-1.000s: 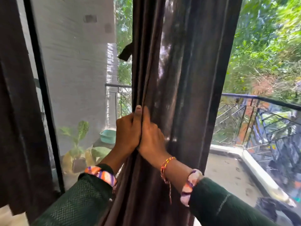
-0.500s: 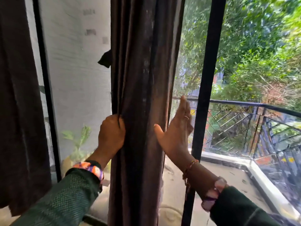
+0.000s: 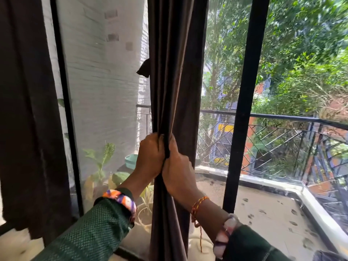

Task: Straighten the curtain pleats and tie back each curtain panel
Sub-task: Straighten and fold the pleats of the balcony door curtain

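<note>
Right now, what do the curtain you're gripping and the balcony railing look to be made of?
Curtain: dark brown woven cloth, heavy, faint velvety sheen; it hangs in soft folds and bunches under both hands. Railing: probably metal, painted dark; thin straight bars and a slim round top rail.

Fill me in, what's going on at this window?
A person is gathering the dark brown middle curtain panel into a bunch. The left hand and right hand grip its folds side by side, touching each other. No tie-back is around it yet. A second dark curtain panel hangs loose at the far left, untouched.
</note>
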